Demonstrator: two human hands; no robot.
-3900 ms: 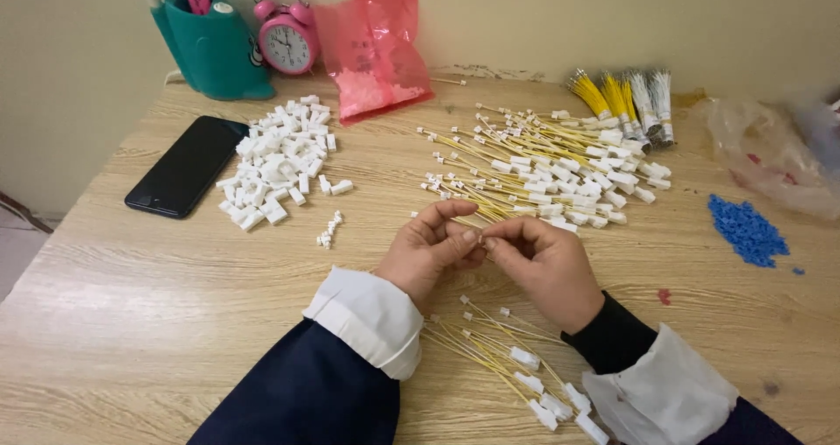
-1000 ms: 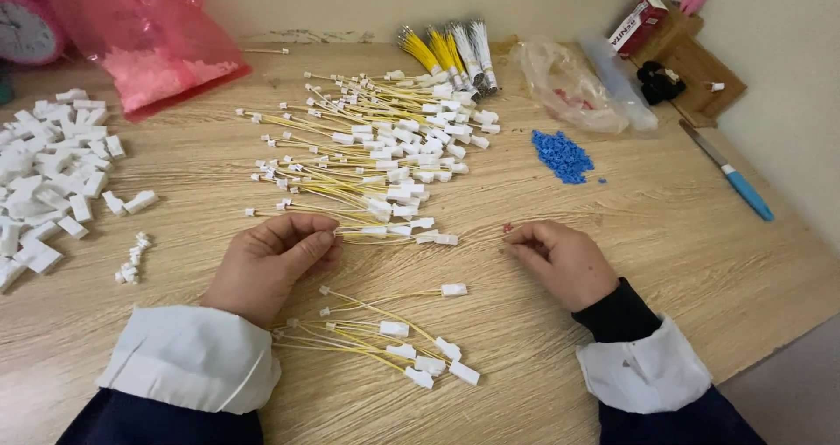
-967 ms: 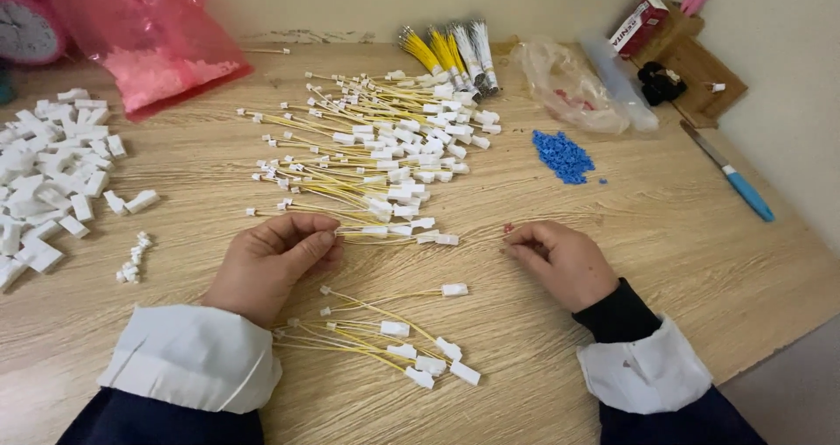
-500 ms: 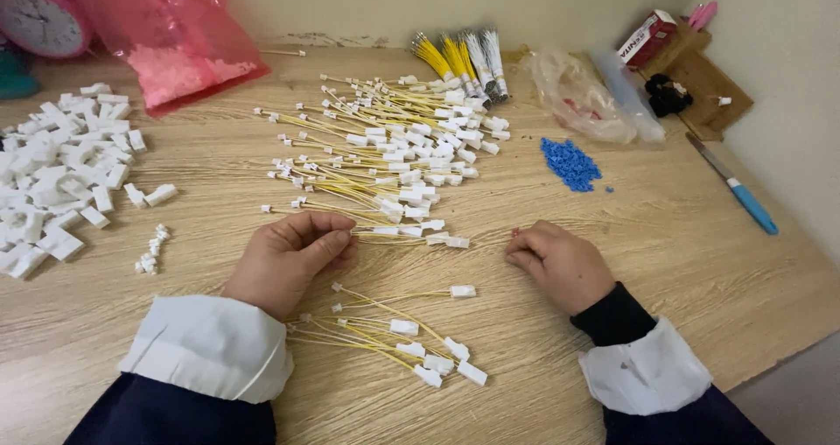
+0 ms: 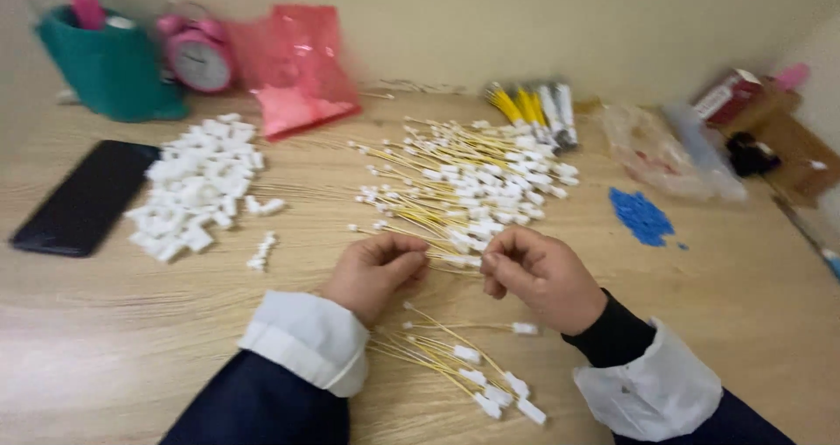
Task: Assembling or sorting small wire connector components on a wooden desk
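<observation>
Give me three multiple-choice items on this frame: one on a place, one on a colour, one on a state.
1. Where does the phone lie?
A. far left of the table
B. beside the blue beads
C. under the right hand

2. What colour is the clock?
A. green
B. pink
C. black

3. What are the hands doing?
A. resting flat and apart
B. both pinching a wire between them
C. lifting the cup

Answers:
1. A: it lies left of the white connector pile.
2. B: its case is pink, beside the teal cup.
3. B: the left hand and right hand meet at a yellow wire.
</observation>
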